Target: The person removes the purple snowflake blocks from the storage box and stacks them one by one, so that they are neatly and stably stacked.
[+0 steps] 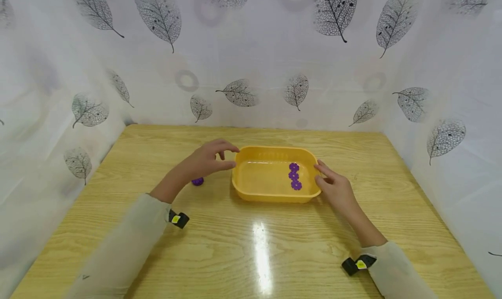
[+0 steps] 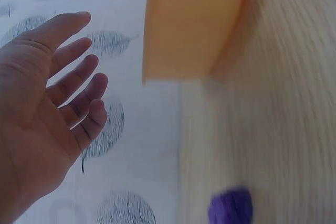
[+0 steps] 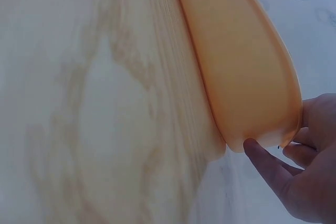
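A yellow plastic basin (image 1: 270, 197) stands on the table with three purple flower-shaped pieces (image 1: 293, 175) in a row inside, toward its right end. My left hand (image 1: 209, 159) hovers beside the basin's left end, fingers loosely bent and holding nothing. The left wrist view shows that hand (image 2: 47, 93) spread and apart from the basin (image 2: 191, 30). At the other end, my right hand (image 1: 336, 190) grips the basin's rim. In the right wrist view its thumb lies against the end wall, while other fingers are partly hidden behind the basin (image 3: 247, 66).
A small purple object (image 1: 198, 181) lies on the wooden table (image 1: 219, 246), left of the basin and partly behind the left wrist. Its kind is unclear. White curtains (image 1: 259, 59) with a leaf print surround the table at the back and sides.
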### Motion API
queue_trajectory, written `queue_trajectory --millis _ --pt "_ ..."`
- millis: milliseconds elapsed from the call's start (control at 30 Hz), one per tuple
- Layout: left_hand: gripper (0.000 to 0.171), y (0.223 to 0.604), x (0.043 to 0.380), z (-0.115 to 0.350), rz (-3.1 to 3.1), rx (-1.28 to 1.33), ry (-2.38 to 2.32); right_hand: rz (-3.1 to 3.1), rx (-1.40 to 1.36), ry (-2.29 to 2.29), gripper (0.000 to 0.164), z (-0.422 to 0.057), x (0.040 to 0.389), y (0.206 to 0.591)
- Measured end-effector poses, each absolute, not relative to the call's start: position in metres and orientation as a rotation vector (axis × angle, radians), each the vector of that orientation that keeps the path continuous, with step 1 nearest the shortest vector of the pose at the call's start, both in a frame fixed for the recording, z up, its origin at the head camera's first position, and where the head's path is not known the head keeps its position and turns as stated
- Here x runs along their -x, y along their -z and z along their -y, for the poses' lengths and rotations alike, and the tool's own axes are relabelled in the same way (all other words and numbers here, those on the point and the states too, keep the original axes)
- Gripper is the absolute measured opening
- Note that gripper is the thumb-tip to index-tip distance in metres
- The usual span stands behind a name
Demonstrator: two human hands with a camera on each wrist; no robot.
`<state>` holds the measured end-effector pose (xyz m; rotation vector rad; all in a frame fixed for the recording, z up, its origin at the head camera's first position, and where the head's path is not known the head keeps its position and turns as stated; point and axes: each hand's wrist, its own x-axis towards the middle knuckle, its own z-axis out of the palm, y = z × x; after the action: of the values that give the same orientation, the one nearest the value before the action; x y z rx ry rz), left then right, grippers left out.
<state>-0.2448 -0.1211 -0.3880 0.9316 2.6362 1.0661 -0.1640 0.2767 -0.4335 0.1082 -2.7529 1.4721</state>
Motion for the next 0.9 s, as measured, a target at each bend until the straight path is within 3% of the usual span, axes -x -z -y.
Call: queue_trajectory --millis 400,900 --pt "0.037 0.391 0.253 0.03 -2.52 -1.167 -0.964 2.753 -0.087 -1.435 0.045 -0.277 0.166 0.436" --pt "0.038 0.418 0.261 -0.04 -2.396 -1.163 -0.833 2.738 -0.109 -1.447 0.046 -0.279 0.167 0.439"
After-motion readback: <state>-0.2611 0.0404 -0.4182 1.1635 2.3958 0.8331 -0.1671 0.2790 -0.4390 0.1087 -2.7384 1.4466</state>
